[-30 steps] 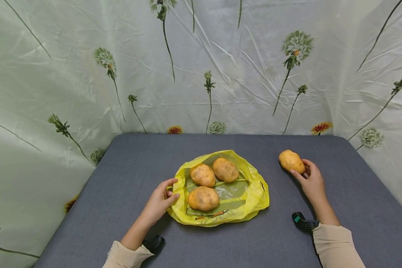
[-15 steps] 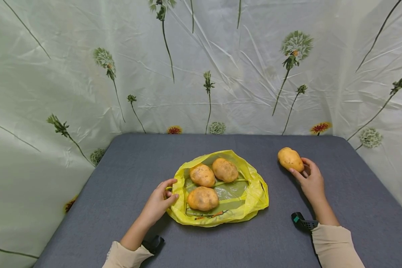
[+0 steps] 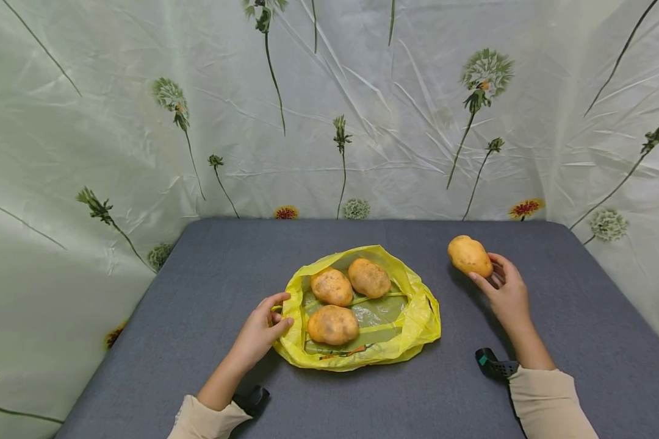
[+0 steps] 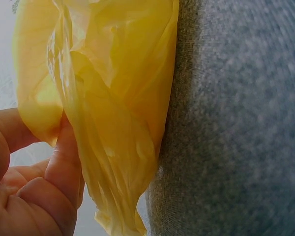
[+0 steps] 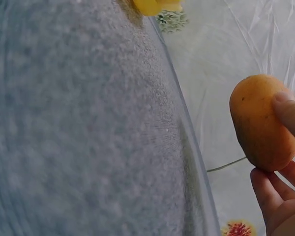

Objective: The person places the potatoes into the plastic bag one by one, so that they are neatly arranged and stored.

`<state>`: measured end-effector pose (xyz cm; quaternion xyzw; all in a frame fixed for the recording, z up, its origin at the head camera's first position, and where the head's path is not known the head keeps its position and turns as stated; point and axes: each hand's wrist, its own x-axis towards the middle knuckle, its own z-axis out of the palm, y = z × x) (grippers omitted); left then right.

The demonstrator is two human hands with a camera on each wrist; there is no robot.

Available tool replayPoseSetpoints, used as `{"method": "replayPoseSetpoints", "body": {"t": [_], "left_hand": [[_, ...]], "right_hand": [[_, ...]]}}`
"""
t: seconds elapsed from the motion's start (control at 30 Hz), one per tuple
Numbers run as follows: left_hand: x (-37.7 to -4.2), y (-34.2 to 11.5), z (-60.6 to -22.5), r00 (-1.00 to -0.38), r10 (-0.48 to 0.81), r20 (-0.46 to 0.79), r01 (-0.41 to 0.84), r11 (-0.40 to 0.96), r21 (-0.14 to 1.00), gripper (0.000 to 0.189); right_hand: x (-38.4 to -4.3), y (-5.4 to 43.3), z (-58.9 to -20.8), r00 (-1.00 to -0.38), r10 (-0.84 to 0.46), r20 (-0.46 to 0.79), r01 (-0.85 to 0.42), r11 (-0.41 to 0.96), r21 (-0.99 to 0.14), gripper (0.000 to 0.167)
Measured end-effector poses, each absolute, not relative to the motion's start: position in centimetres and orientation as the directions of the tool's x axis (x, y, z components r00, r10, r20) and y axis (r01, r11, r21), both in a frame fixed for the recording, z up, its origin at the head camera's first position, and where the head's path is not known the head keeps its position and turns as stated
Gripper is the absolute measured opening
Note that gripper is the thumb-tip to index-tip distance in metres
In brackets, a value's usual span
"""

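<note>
A yellow plastic bag (image 3: 420, 314) lies with its mouth spread on the grey surface. Inside it are three potatoes: one at the back left (image 3: 331, 287), one at the back right (image 3: 369, 278) and one in front (image 3: 332, 325). My left hand (image 3: 260, 332) pinches the bag's left rim between thumb and fingers; the left wrist view shows the thin yellow film (image 4: 113, 118) hanging from that hand. To the right of the bag, my right hand (image 3: 507, 296) holds a fourth potato (image 3: 469, 256) by thumb and fingertips. The right wrist view shows this potato (image 5: 260, 123) raised off the surface.
The padded grey table (image 3: 395, 396) ends at a rounded back edge. Behind it and along the sides hangs a pale curtain (image 3: 307, 171) printed with dandelions. Black wrist devices (image 3: 494, 364) sit on both forearms near the beige sleeves (image 3: 549, 399).
My right hand has lifted the potato slightly and shifted it a little left and away from me. The left hand and the bag have stayed in place.
</note>
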<state>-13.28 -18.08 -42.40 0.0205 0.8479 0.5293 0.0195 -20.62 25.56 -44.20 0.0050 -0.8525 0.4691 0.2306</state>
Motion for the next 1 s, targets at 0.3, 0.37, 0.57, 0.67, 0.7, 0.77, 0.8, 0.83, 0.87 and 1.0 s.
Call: {"method": "replayPoseSetpoints", "body": {"t": [0.3,0.37,0.57,0.67,0.7,0.77,0.8,0.83,0.87,1.0], "left_hand": [[-12.8,-17.5,-41.0,-0.999,0.047,-0.027,-0.003,0.443,0.897,0.044],[-12.4,-17.2,-40.0,-0.998,0.050,-0.028,-0.002,0.446,0.895,0.044],[-11.7,-16.7,-38.4,-0.998,0.058,-0.025,0.004,0.452,0.892,0.042],[-11.7,-16.7,-38.4,-0.998,0.058,-0.023,0.005,0.449,0.893,0.042],[-11.8,-16.7,-38.6,-0.998,0.058,-0.021,0.007,0.447,0.895,0.042],[-12.1,-16.9,-39.3,-0.998,0.052,-0.026,0.000,0.444,0.896,0.043],[-12.3,-17.1,-39.8,-0.998,0.049,-0.029,-0.004,0.444,0.896,0.043],[-12.5,-17.3,-40.3,-0.998,0.046,-0.029,-0.006,0.445,0.896,0.044],[-12.8,-17.4,-40.9,-0.999,0.045,-0.027,-0.005,0.445,0.896,0.044],[-13.3,-17.8,-42.2,-0.999,0.037,-0.030,-0.010,0.459,0.888,0.045]], "right_hand": [[-21.0,25.0,-44.7,-0.852,0.093,0.515,-0.382,0.561,-0.734,0.057],[-21.4,25.1,-45.4,-0.840,0.078,0.537,-0.416,0.542,-0.730,0.058],[-22.1,25.0,-46.2,-0.831,0.023,0.555,-0.461,0.531,-0.711,0.061],[-21.4,24.0,-45.0,-0.831,0.000,0.556,-0.472,0.529,-0.705,0.059],[-21.0,23.5,-44.3,-0.831,-0.009,0.556,-0.479,0.519,-0.708,0.059],[-20.0,22.4,-42.8,-0.833,-0.029,0.552,-0.494,0.490,-0.719,0.057],[-19.5,21.8,-42.0,-0.835,-0.040,0.550,-0.499,0.478,-0.723,0.056],[-19.3,21.5,-41.9,-0.827,-0.053,0.559,-0.515,0.471,-0.716,0.056],[-19.2,21.3,-41.8,-0.823,-0.064,0.564,-0.526,0.462,-0.714,0.056],[-18.9,20.2,-41.5,-0.801,-0.110,0.588,-0.573,0.426,-0.701,0.056]]}}
